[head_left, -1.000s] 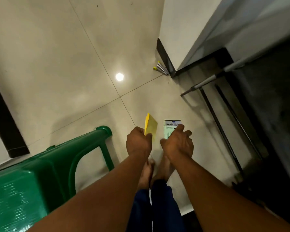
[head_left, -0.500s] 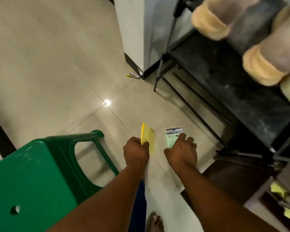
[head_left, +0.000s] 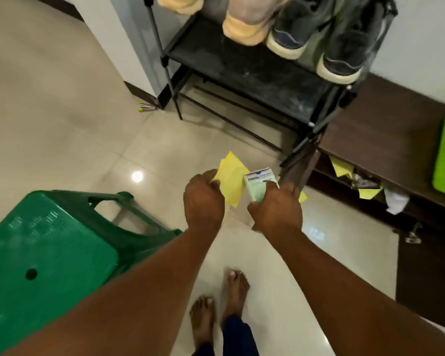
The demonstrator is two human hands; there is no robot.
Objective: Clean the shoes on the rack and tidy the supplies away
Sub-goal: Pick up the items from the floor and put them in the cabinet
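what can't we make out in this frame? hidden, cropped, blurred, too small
- Head view: small box in the right hand: lower part covered by the fingers, print below the brand word too small to read.
- Yellow cloth in the left hand: one end hidden in the fist.
- Shoes on the rack: tops cut by the upper edge, motion-blurred.
- Low cabinet shelf: clutter dark, unidentifiable.
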